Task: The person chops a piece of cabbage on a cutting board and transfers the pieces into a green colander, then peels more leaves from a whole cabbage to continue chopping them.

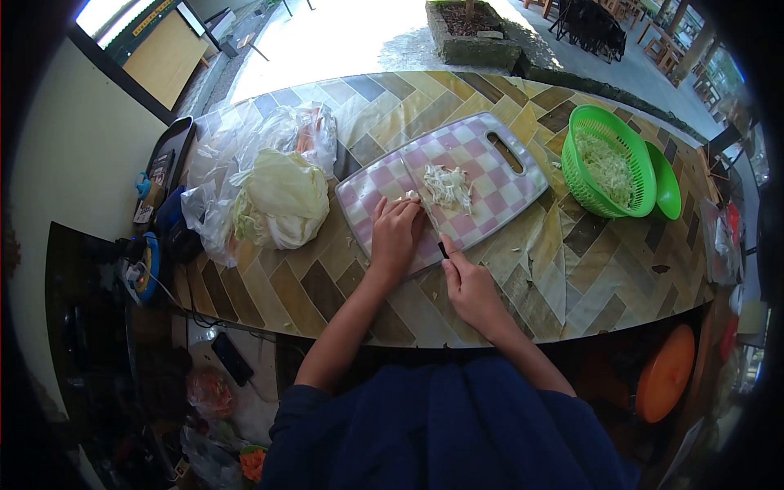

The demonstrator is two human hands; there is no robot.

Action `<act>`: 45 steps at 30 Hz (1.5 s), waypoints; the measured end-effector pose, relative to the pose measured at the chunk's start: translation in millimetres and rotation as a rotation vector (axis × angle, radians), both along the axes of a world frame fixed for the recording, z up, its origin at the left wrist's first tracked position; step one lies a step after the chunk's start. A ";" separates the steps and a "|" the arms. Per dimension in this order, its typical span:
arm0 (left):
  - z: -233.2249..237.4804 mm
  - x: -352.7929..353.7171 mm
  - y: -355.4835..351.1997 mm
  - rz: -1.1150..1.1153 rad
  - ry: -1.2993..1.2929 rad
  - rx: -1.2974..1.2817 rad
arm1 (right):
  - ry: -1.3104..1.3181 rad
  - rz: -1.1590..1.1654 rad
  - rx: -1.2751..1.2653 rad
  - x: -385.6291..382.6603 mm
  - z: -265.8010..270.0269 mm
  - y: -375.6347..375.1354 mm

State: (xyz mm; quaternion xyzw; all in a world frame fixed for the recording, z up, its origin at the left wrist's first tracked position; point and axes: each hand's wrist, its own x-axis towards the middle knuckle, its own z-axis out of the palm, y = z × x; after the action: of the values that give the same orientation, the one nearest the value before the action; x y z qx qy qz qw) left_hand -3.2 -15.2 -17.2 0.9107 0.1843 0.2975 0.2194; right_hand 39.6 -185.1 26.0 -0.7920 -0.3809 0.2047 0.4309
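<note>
My right hand (472,290) is closed around the black handle of a knife (443,249). Its thin blade points away from me across a pink-and-white checkered cutting board (367,186). Just left of the blade, my left hand (397,235) has its fingers bent and pressed down on a small piece of cabbage (411,195), mostly hidden under the fingertips. To the right of the blade lies a small pile of shredded cabbage (447,188). A large, pale cabbage (282,198) sits left of the board, against a clear plastic bag (214,167).
A green basket (569,159) holding shredded cabbage (606,170) stands at the right, with a green bowl (668,184) beside it. A dark tray (167,155) is at the table's left edge. An orange round object (665,373) shows below the table at right.
</note>
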 end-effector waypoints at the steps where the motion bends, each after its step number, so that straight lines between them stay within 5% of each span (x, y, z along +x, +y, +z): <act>1: -1.2 -0.1 0.0 -0.003 -0.003 -0.011 | 0.007 -0.004 0.015 0.3 -3.8 0.7; 12: 2.2 -1.8 1.3 -0.030 0.019 -0.063 | -0.021 0.005 0.063 15.3 -18.3 10.3; 15: 1.6 -2.6 3.1 -0.061 0.065 -0.021 | -0.016 0.022 -0.155 13.6 -0.2 -9.8; 21: 0.2 0.7 18.5 -0.178 0.030 0.013 | -0.026 -0.011 0.141 34.5 -21.8 -4.7; 24: 1.8 -1.9 18.2 -0.164 0.074 0.052 | 0.144 -0.030 0.000 27.7 4.6 -8.2; 45: 1.9 -1.4 19.1 -0.176 0.041 0.007 | 0.006 0.045 0.001 26.4 -12.2 13.2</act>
State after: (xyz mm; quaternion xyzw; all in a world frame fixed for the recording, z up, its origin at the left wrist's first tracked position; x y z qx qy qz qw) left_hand -4.6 3.9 -15.3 0.9300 0.1070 0.2590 0.2377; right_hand 65.9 -171.9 13.8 -0.7823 -0.3975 0.2167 0.4278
